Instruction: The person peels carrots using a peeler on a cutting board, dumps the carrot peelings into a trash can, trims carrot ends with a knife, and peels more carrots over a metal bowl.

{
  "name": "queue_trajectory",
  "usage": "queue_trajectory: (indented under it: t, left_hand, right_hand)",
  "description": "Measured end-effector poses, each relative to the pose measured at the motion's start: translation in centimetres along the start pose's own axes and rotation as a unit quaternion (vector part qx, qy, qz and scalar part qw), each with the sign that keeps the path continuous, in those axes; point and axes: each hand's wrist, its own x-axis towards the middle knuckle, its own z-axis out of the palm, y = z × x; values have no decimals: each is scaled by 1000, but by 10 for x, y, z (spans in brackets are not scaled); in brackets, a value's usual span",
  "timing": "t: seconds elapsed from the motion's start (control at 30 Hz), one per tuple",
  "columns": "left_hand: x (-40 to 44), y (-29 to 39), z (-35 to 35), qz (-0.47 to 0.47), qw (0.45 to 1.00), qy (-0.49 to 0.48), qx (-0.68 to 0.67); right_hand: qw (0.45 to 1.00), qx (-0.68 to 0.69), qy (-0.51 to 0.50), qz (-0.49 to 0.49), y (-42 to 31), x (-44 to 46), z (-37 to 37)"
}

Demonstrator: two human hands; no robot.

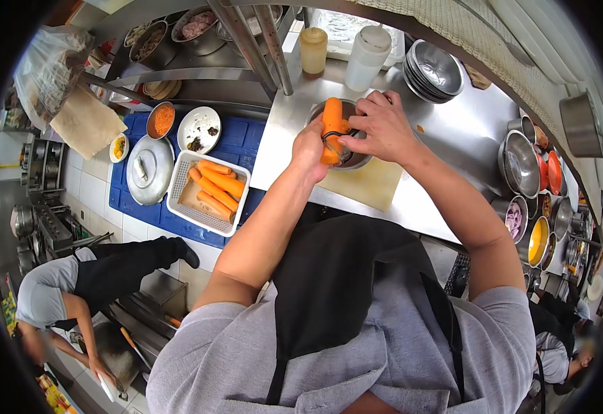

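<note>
Over a metal bowl (361,160) on the steel counter, my left hand (307,150) is closed around a thick orange carrot (332,116), held upright. My right hand (386,127) grips a dark-edged peeler (331,135), which lies across the carrot's side. Some orange pieces show by the peeler, partly covered by my fingers. Under the bowl is a yellowish cutting board (357,188). To the left, a white perforated basket (176,207) contains several peeled-looking carrots (217,188).
Two squeeze bottles (313,52) and stacked metal bowls (434,69) stand behind my hands. A lidded pot (150,172), a plate (198,124) and a bowl of shredded carrot (161,120) sit on the blue surface at left. A co-worker (74,290) bends at lower left.
</note>
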Motion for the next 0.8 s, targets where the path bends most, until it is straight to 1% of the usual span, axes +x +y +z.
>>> queue_trajectory:
  t: [0.03, 0.13, 0.17, 0.2, 0.27, 0.3, 0.4, 0.5, 0.6, 0.7, 0.8]
  left_hand:
    - [-3, 3, -2, -10, 1000, -7, 14]
    - [-14, 9, -16, -44, 996, -39, 61]
    - [-18, 11, -21, -55, 994, -58, 79]
    - [-20, 11, -24, -67, 990, -76, 96]
    - [-21, 9, -24, -40, 996, -74, 37]
    - [-19, 11, -23, -25, 997, -76, 11]
    - [-4, 20, -37, -9, 995, -81, 55]
    - [9, 17, -27, 15, 999, -39, 5]
    - [22, 7, -26, 40, 998, -17, -41]
    - [27, -2, -24, 51, 997, 0, -60]
    - [27, -5, -20, 51, 996, 4, -78]
  right_hand:
    - [1000, 9, 10, -17, 3, 4, 2]
    - [999, -42, 16, 16, 35, 21, 9]
    - [997, -57, 44, 37, 55, 25, 14]
    - [995, -86, 14, 46, 75, 28, 19]
    - [986, -144, -44, 66, 100, 29, 27]
    - [984, -139, -57, 93, 100, 27, 24]
    - [982, -125, 40, 135, 85, 18, 21]
    - [987, -55, 50, 142, 41, 9, 8]
    - [993, 7, 25, 116, 3, 4, -5]
    - [994, 12, 27, 102, -13, 1, -9]
    - [995, -5, 61, 78, -11, -2, 2]
